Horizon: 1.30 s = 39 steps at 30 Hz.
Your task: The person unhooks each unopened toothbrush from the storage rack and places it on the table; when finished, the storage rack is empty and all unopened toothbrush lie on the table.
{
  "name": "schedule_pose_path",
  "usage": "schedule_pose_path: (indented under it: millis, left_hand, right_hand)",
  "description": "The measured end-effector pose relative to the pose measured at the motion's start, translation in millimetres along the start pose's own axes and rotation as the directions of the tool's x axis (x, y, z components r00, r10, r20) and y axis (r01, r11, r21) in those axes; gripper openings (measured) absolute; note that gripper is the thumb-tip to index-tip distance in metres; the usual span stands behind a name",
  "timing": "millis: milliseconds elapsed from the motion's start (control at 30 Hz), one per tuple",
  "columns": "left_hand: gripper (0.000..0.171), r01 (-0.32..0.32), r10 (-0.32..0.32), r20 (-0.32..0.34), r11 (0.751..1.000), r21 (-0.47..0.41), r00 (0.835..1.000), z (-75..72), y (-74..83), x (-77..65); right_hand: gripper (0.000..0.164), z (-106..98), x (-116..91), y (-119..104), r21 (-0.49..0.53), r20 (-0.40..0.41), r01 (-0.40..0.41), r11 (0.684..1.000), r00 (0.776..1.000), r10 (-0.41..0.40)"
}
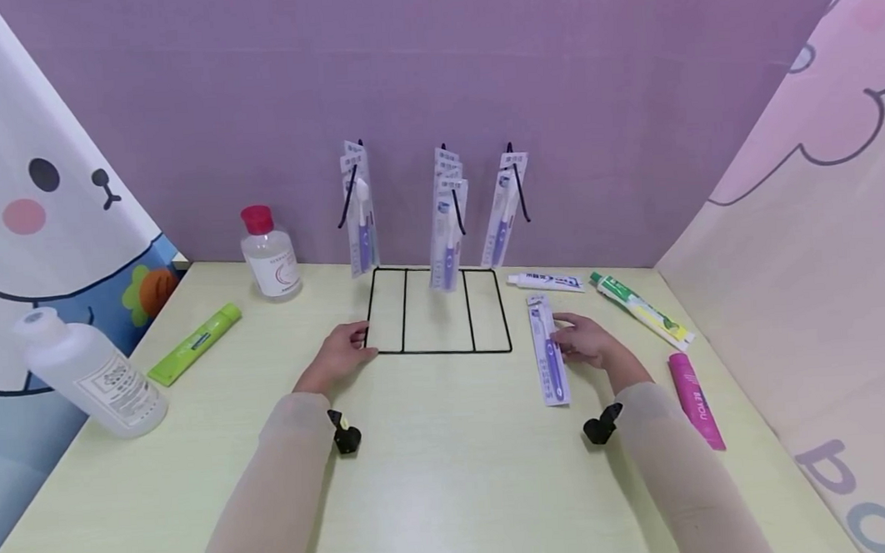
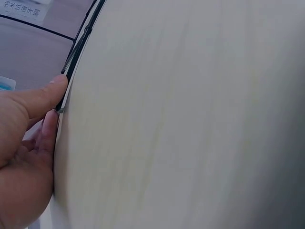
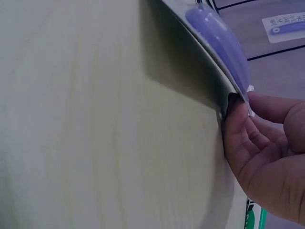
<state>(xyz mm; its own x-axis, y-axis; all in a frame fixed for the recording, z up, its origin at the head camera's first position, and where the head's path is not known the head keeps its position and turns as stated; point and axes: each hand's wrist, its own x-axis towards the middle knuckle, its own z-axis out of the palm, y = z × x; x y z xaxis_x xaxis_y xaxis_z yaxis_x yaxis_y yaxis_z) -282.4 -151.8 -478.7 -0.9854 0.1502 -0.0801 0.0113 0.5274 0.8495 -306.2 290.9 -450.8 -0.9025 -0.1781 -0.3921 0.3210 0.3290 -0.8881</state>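
Note:
A black wire rack (image 1: 456, 353) stands at the back of the table, with packaged toothbrushes hanging from its hooks in three groups: left (image 1: 363, 218), middle (image 1: 448, 234) and right (image 1: 501, 215). My left hand (image 1: 339, 354) pinches the front left corner of the rack's base; thumb and finger close on the black wire (image 2: 71, 78) in the left wrist view. My right hand (image 1: 587, 341) pinches the right edge of a packaged toothbrush (image 1: 548, 350) with a purple handle (image 3: 219, 40). In the right wrist view, that pack tilts up off the table, casting a shadow.
Right of the rack are white-blue (image 1: 546, 282), green-yellow (image 1: 643, 309) and pink (image 1: 695, 401) toothpaste tubes. A green tube (image 1: 195, 344), a red-capped bottle (image 1: 272, 260) and a white pump-style bottle (image 1: 95, 374) stand or lie on the left. A purple backdrop (image 1: 432, 76) rises behind.

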Motion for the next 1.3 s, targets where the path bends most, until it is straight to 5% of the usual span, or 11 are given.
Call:
schedule_pose_path:
  millis: [300,567,667,833,933,1067,1300]
  left_hand:
    - [0.060,-0.013,0.013,-0.010,1.000,0.007,1.000,-2.0,0.3,0.5]
    - [0.061,-0.012,0.012,-0.016,1.000,0.012,1.000,-3.4,0.4,1.1]
    - [0.061,0.006,-0.006,-0.014,1.000,0.006,1.000,-2.3,-1.1,1.9]
    - [0.061,0.017,-0.017,-0.009,1.000,0.001,1.000,-1.5,-1.6,1.6]
    - [0.061,0.007,-0.007,-0.006,1.000,0.002,1.000,-1.5,-0.8,0.5]
    - [0.061,-0.007,0.007,-0.003,1.000,0.000,1.000,-0.3,-1.1,0.0]
    - [0.061,0.000,0.000,-0.006,1.000,-0.007,1.000,1.1,-0.7,-0.4]
  right_hand:
    - [0.059,3.4,2.4,-6.2,-0.110,-0.046,-0.015,0.994,0.999,0.010]
    - [0.055,9.6,1.1,-16.1,-0.316,-0.111,-0.038,0.948,0.994,0.003]
    - [0.052,8.6,0.2,-21.9,-0.394,-0.131,-0.029,0.919,0.991,-0.025]
    - [0.047,10.4,2.3,-45.0,-0.451,-0.133,0.097,0.887,0.976,-0.175]
    - [0.043,16.2,7.9,-65.7,-0.444,-0.171,0.212,0.871,0.934,-0.315]
    - [0.037,24.7,20.0,-93.6,-0.419,-0.258,0.358,0.835,0.834,-0.487]
    - [0.035,37.7,38.3,-135.7,-0.309,-0.373,0.526,0.792,0.699,-0.610]
